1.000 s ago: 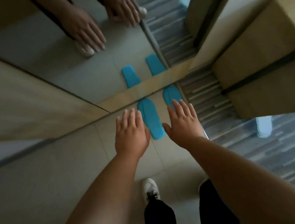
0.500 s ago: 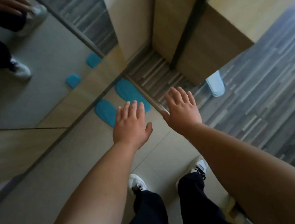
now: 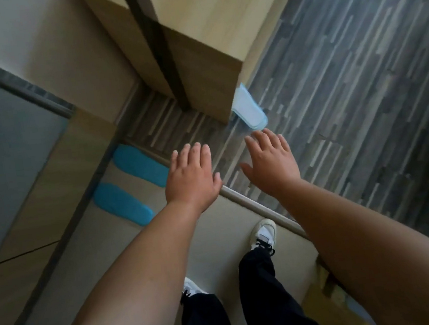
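My left hand (image 3: 191, 177) and my right hand (image 3: 270, 162) are stretched out ahead of me, palms down, fingers straight, holding nothing. Both hover above the floor near a metal threshold strip (image 3: 254, 206). Two blue slippers (image 3: 140, 164) (image 3: 122, 202) lie on the beige tiles to the left of my left hand. A pale blue slipper (image 3: 248, 109) lies on the dark striped floor just beyond my right hand, partly tucked behind a wooden cabinet corner.
A wooden cabinet (image 3: 191, 30) with a dark vertical gap stands ahead. A floor mirror (image 3: 4, 150) at the left reflects shoes. My own white shoes (image 3: 264, 233) and dark trousers show below. Dark plank flooring (image 3: 359, 77) spreads to the right.
The view has swung right and forward: the mirror and blue slippers slid left, and the cabinet and pale slipper came closer. Both hands stay outstretched and empty.
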The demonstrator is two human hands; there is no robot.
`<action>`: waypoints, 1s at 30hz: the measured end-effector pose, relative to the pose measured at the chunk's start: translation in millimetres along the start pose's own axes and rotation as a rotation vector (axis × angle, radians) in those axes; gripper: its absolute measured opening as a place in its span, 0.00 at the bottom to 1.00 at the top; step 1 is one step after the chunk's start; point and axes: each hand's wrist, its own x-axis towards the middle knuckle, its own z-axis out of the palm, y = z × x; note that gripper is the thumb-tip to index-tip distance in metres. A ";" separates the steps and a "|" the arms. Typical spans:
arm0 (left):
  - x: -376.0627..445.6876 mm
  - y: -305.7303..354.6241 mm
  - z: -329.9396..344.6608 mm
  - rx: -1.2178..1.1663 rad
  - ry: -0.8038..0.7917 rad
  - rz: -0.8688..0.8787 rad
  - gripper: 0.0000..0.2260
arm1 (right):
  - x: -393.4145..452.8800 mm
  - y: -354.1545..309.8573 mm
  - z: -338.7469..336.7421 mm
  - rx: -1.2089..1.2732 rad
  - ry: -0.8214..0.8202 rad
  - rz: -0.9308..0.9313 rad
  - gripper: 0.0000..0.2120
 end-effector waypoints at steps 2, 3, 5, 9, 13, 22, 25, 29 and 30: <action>14.9 18.9 -2.9 0.004 -0.011 0.018 0.31 | 3.1 22.1 -1.6 0.005 0.000 0.032 0.32; 22.9 28.1 -4.4 0.004 -0.011 0.026 0.31 | 4.9 33.4 -2.6 0.011 0.002 0.042 0.32; 40.5 45.7 -5.9 0.010 0.009 0.035 0.31 | 10.5 56.2 -3.4 0.023 0.012 0.047 0.32; 75.6 73.9 -3.3 0.010 0.042 0.035 0.31 | 24.3 95.9 -2.2 0.043 -0.008 0.049 0.32; 102.0 91.9 5.0 0.002 0.037 0.047 0.31 | 39.4 122.1 -0.8 0.078 -0.011 0.083 0.32; 152.2 102.3 39.5 -0.117 -0.016 -0.023 0.30 | 98.3 140.2 12.5 0.060 -0.017 0.089 0.29; 178.5 103.4 63.9 -0.129 -0.046 -0.034 0.30 | 122.1 143.3 32.9 0.067 -0.020 0.096 0.27; 208.3 107.5 94.7 -0.177 -0.067 -0.082 0.30 | 142.9 145.6 69.5 0.131 -0.053 0.124 0.26; 215.0 109.0 102.3 -0.210 -0.079 -0.120 0.30 | 148.4 146.9 78.5 0.145 -0.061 0.127 0.26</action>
